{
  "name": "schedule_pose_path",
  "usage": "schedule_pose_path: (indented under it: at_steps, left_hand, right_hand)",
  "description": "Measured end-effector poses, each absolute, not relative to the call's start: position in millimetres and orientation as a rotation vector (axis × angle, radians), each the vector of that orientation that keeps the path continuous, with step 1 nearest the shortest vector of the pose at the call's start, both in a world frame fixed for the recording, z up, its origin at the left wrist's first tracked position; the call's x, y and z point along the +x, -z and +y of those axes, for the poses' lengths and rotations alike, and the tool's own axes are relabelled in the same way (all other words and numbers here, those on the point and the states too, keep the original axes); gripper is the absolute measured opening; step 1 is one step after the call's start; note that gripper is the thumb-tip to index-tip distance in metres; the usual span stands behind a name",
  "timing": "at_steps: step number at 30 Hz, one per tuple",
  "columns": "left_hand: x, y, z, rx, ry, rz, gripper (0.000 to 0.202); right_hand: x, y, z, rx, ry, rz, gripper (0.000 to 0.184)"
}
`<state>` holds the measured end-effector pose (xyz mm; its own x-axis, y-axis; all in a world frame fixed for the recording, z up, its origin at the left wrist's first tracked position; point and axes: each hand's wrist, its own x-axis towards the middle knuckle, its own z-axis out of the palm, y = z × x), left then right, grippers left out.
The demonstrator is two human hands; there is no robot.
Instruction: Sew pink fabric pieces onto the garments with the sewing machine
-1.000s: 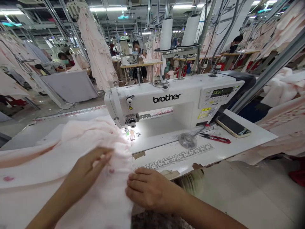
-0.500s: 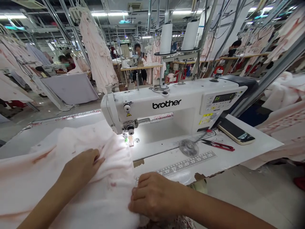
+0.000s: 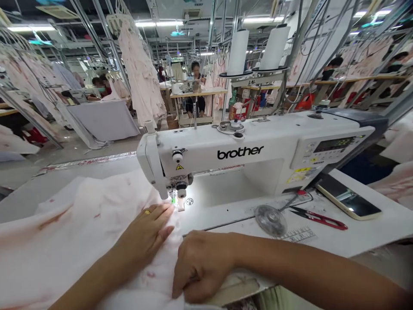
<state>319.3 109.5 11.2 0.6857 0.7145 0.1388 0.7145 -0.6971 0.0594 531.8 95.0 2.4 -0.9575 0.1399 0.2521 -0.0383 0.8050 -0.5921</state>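
Observation:
A pale pink printed fabric (image 3: 80, 232) lies spread over the left of the sewing table. My left hand (image 3: 146, 234) rests flat on it with fingers stretched toward the needle and presser foot (image 3: 179, 199) of the white Brother sewing machine (image 3: 258, 150). A yellow ring shows on one finger. My right hand (image 3: 201, 265) is curled, pinching the fabric's right edge near the table's front.
Red thread snips (image 3: 319, 217), a clear round disc (image 3: 271, 219) and a phone (image 3: 348, 202) lie right of the needle on the white table (image 3: 371, 234). Two white thread cones (image 3: 254, 49) stand behind the machine. Pink garments (image 3: 142, 73) hang overhead; other people sit at stations behind.
My left hand slid forward over the fabric up to the presser foot and flattened. My right hand moved forward with the fabric edge. The view moved closer to the machine.

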Motion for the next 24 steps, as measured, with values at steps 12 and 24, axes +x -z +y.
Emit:
schedule_pose_path:
  at_steps: [12,24]
  left_hand:
    - [310.0,-14.1,128.7,2.904,-0.288,1.187,0.030]
    - [310.6,-19.2,124.7,2.879,-0.292,1.547,0.027]
  right_hand:
    - [538.9,-2.8,95.6,-0.136,-0.433,-2.762,0.006]
    - [536.1,-0.3,89.4,0.102,0.105,-2.717,0.015]
